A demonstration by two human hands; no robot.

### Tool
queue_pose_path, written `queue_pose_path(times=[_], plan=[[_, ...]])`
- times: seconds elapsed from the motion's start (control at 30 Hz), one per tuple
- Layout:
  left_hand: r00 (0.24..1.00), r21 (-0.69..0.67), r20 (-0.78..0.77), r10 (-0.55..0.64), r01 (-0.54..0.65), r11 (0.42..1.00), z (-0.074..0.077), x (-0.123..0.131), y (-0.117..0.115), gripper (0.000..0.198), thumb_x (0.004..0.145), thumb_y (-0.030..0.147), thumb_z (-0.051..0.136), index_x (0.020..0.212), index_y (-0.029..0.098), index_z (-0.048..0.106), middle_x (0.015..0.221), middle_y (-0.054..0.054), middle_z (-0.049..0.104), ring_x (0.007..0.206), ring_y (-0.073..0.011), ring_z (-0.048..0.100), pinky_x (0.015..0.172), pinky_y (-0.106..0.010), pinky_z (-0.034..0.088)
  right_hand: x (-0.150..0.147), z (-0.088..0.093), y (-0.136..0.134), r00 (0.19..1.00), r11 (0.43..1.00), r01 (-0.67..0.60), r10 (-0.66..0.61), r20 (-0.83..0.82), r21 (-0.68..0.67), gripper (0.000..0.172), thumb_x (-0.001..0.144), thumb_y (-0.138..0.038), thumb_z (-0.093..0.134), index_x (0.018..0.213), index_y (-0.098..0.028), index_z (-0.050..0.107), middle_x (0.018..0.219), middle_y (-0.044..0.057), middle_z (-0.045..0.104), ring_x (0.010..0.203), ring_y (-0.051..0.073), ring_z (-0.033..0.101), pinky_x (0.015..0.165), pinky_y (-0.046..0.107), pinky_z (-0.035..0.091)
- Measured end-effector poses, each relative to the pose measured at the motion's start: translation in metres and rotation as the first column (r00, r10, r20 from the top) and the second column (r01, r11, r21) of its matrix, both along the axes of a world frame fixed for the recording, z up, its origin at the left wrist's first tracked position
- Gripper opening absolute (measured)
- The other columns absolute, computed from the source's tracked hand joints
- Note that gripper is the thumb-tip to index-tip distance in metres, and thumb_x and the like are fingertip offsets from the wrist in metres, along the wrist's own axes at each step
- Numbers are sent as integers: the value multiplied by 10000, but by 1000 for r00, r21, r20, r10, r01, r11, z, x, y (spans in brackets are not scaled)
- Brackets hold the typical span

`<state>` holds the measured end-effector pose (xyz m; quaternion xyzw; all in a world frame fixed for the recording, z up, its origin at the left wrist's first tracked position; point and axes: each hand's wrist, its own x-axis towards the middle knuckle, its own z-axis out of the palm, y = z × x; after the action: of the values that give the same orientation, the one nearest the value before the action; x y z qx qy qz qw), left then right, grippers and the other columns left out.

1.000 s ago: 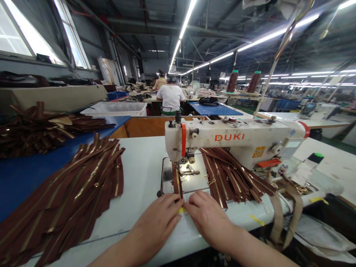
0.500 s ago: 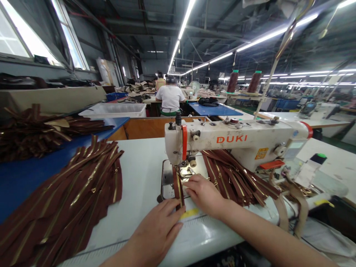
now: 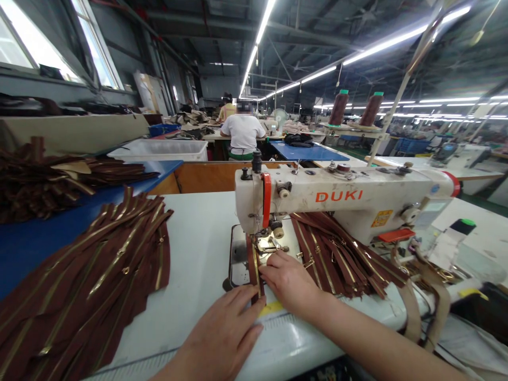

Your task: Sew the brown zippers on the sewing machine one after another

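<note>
A brown zipper with gold teeth runs lengthwise under the presser foot of a white sewing machine. Outstretched fingers of my left hand lie on the zipper's near end, the thumb apart. Closer to the needle, my right hand is closed, its curled fingertips at the zipper's right edge beside the metal plate. What sits under those fingertips is partly hidden. To the right of the plate, a fan of brown zippers lies partly beneath the machine arm.
A large pile of brown zippers covers the table's left side. More brown strips lie on a blue surface. Beige straps hang at the front right edge. Thread cones stand behind; a person in white sits ahead.
The view has shifted slightly, so the machine appears a little farther right. Both hands stay at the zipper, in nearly the same places.
</note>
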<state>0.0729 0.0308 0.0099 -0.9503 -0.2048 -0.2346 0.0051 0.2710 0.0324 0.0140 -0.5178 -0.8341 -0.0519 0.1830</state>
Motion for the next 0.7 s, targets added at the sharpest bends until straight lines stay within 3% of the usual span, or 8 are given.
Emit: queue_pose_path(times=[0.43, 0.7], plan=[[999, -4, -43, 13, -13, 1000, 2, 1, 0, 348, 909, 243, 474, 1250, 218, 537, 1186, -72, 621, 1073, -230, 574, 929, -383, 504, 1, 1, -3, 1000, 1000, -3, 3, -29, -17, 81, 890, -206, 565, 881, -185, 642, 839, 40, 599, 870, 202, 500, 775, 334, 365], [996, -26, -77, 34, -36, 999, 8, 11, 13, 273, 898, 210, 463, 1135, 193, 596, 1133, -86, 631, 1050, -236, 575, 910, -410, 501, 3, 3, 14, 994, 999, -21, 17, 110, 43, 120, 879, -181, 562, 781, -178, 630, 806, 44, 601, 853, 212, 498, 754, 337, 363]])
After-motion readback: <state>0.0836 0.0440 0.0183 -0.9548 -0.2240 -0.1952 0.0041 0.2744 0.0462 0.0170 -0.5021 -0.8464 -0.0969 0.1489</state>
